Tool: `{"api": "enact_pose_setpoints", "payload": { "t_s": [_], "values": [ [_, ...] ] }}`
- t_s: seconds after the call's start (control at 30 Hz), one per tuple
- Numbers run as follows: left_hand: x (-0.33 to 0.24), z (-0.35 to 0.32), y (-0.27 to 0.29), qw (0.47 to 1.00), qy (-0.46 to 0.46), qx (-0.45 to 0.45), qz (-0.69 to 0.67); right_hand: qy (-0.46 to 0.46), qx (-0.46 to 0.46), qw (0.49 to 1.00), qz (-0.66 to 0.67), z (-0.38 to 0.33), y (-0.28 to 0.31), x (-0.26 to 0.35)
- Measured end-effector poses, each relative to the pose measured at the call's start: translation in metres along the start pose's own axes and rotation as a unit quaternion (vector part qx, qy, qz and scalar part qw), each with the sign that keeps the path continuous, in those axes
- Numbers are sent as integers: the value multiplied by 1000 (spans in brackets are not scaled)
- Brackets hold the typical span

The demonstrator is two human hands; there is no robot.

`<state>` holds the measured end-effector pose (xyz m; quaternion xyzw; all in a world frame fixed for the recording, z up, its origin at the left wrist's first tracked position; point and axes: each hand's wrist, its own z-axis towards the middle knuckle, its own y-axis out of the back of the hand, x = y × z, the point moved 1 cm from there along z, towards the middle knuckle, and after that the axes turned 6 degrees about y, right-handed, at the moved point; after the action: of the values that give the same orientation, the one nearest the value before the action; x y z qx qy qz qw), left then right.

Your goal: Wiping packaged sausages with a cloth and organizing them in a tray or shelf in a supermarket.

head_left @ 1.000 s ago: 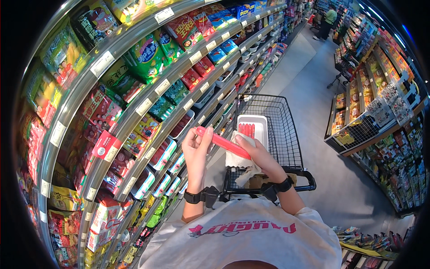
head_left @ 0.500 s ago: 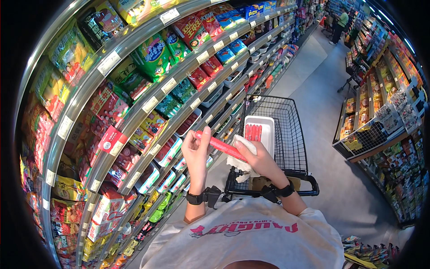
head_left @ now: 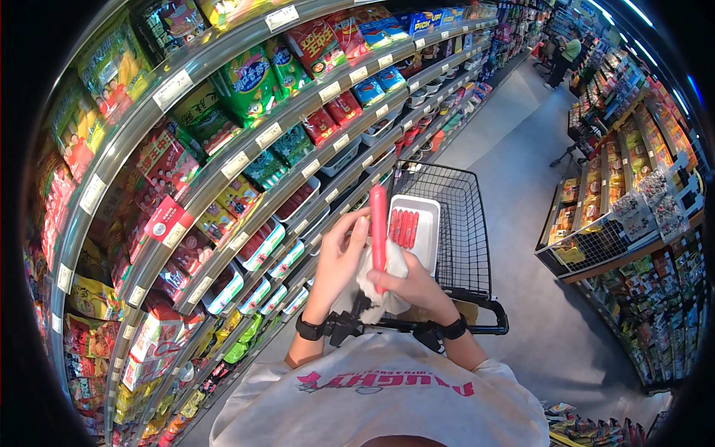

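A long red-wrapped sausage (head_left: 378,223) stands nearly upright in front of me. My right hand (head_left: 417,284) grips its lower end through a crumpled white cloth (head_left: 383,299), the thumb lying across the wrapper. Close on the sausage's left side is my left hand (head_left: 339,249), its fingers loosely bent and apart; whether it touches the cloth is hard to see. Just beyond my hands, a white tray (head_left: 430,217) sits in the black wire shopping cart (head_left: 465,223). Several similar red sausages (head_left: 404,229) lie side by side in the tray.
Tall curved shelves (head_left: 257,138) of bagged snacks run along my left, with white bins (head_left: 264,249) jutting out. A stepped display stand (head_left: 596,201) is across the aisle on the right. Far down the aisle stands a person (head_left: 566,56) near another cart.
The sausage has swung from lying slanted across both hands to nearly upright. My left hand has let go of its far end and come down beside it. The view has shifted slightly.
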<state>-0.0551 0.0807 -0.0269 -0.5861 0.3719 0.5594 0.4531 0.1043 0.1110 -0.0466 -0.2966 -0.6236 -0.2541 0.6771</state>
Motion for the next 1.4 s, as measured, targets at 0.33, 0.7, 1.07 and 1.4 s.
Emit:
{"api": "enact_pose_setpoints", "payload": {
  "t_s": [0.33,0.7,1.07,1.4],
  "values": [
    [-31,-21,-23,940,-191,38,279,116,-237,956,126,9,7,-7],
    [-22,-17,-17,964,-198,43,173,171,-216,948,159,-1,-5,10],
    [-24,-15,-14,971,-183,44,147,169,-281,930,165,-3,-4,20],
    [-30,-15,-15,973,-176,58,139,189,-334,910,157,-8,3,21]
  ]
}}
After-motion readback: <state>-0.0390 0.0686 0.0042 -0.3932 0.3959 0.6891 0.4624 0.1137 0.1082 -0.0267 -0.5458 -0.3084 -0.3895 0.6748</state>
